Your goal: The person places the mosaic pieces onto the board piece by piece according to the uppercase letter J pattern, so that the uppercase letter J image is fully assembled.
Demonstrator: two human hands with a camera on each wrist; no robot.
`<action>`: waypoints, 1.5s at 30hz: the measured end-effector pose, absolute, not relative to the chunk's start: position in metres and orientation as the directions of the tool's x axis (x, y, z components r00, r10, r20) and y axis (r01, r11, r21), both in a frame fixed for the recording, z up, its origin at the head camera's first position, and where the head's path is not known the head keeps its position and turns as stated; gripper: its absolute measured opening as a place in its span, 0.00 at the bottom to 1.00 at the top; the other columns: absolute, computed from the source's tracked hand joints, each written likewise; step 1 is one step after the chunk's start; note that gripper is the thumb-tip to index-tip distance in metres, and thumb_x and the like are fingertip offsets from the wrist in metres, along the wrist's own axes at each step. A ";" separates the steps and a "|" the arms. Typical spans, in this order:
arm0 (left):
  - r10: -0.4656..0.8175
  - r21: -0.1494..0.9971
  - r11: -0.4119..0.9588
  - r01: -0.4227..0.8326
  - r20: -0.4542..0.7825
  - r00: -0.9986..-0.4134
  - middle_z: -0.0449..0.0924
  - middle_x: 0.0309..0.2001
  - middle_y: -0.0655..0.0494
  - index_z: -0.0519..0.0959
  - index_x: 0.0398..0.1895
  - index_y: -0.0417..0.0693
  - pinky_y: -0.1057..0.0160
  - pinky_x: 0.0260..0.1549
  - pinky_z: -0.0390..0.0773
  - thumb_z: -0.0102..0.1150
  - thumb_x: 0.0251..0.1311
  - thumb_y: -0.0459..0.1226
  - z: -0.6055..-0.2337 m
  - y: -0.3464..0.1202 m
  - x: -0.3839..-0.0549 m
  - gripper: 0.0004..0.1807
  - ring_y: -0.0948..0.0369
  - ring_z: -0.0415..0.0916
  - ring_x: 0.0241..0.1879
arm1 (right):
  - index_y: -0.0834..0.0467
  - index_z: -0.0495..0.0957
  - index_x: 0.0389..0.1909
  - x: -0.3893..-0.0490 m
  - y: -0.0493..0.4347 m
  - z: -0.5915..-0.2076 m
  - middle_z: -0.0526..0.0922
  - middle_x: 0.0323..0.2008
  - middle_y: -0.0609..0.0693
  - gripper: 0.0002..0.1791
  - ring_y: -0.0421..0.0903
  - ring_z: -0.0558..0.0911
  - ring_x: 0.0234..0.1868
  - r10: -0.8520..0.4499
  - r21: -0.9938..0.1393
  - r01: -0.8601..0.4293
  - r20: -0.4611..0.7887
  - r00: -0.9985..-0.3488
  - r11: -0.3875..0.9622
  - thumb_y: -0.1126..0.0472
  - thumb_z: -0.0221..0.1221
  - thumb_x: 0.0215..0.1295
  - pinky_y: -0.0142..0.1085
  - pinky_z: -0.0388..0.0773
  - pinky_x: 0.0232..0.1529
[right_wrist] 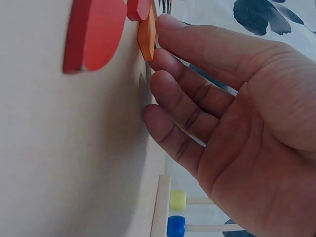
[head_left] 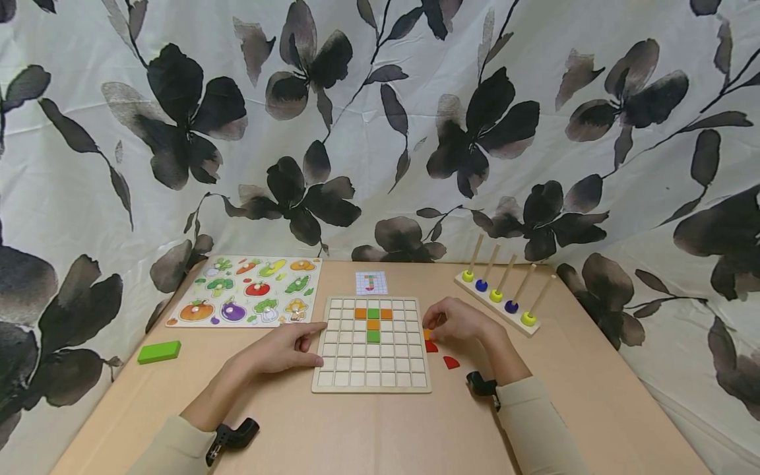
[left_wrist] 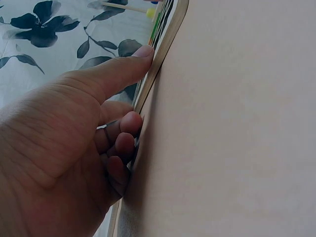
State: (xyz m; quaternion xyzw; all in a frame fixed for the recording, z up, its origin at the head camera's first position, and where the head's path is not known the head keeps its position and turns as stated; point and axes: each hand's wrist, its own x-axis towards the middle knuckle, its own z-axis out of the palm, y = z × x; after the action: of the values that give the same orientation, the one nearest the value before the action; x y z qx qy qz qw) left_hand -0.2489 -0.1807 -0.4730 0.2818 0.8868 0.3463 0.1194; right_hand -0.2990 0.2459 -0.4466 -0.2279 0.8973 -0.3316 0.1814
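Touching left edge of grid board (head_left: 388, 363): left hand (head_left: 279, 349), thumb and forefinger apart. Right hand (head_left: 462, 323) at orange tile (right_wrist: 146, 37), board's right side, near red pieces (head_left: 451, 362); cannot tell if pinched.

Room to pass along near tabletop (head_left: 368, 435) in front of grid board (head_left: 371, 388) — left hand (head_left: 284, 348) blocks its left edge; right hand (head_left: 460, 322) and red wedges (head_left: 451, 362) crowd its right.
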 end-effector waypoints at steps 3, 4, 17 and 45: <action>0.583 0.682 0.600 0.418 -0.015 -0.813 0.69 0.29 0.58 0.70 0.76 0.44 0.67 0.28 0.64 0.75 0.60 0.50 -0.473 -0.181 -0.249 0.44 0.66 0.63 0.28 | 0.55 0.88 0.42 -0.298 0.244 -0.447 0.84 0.35 0.47 0.10 0.48 0.79 0.39 -0.517 -0.675 -0.277 -0.181 -0.837 0.684 0.69 0.71 0.62 0.38 0.79 0.44; 0.583 0.682 0.599 0.419 -0.014 -0.812 0.69 0.29 0.58 0.70 0.76 0.44 0.67 0.28 0.64 0.75 0.60 0.50 -0.473 -0.181 -0.249 0.44 0.66 0.63 0.28 | 0.54 0.88 0.42 -0.298 0.244 -0.447 0.84 0.35 0.47 0.10 0.48 0.79 0.39 -0.509 -0.674 -0.268 -0.185 -0.840 0.688 0.69 0.71 0.62 0.38 0.78 0.44; 0.581 0.674 0.605 0.424 -0.010 -0.814 0.70 0.29 0.59 0.70 0.76 0.43 0.69 0.28 0.64 0.74 0.60 0.51 -0.473 -0.181 -0.249 0.44 0.68 0.63 0.27 | 0.55 0.87 0.39 -0.296 0.241 -0.446 0.83 0.34 0.47 0.09 0.48 0.78 0.39 -0.489 -0.672 -0.247 -0.195 -0.850 0.698 0.70 0.71 0.61 0.37 0.79 0.44; 0.574 0.666 0.621 0.413 -0.028 -0.818 0.70 0.30 0.61 0.69 0.77 0.47 0.68 0.29 0.65 0.74 0.61 0.52 -0.475 -0.182 -0.251 0.44 0.68 0.64 0.27 | 0.54 0.85 0.39 -0.297 0.242 -0.449 0.82 0.35 0.48 0.09 0.48 0.78 0.40 -0.502 -0.668 -0.264 -0.189 -0.844 0.696 0.68 0.71 0.62 0.40 0.78 0.45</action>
State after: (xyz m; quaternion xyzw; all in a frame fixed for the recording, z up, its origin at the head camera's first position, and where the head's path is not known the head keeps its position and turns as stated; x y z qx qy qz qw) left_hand -0.2511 -0.1816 -0.4750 0.2764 0.8923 0.3361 0.1200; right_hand -0.2970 0.2417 -0.4485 -0.2124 0.9027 -0.3270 0.1818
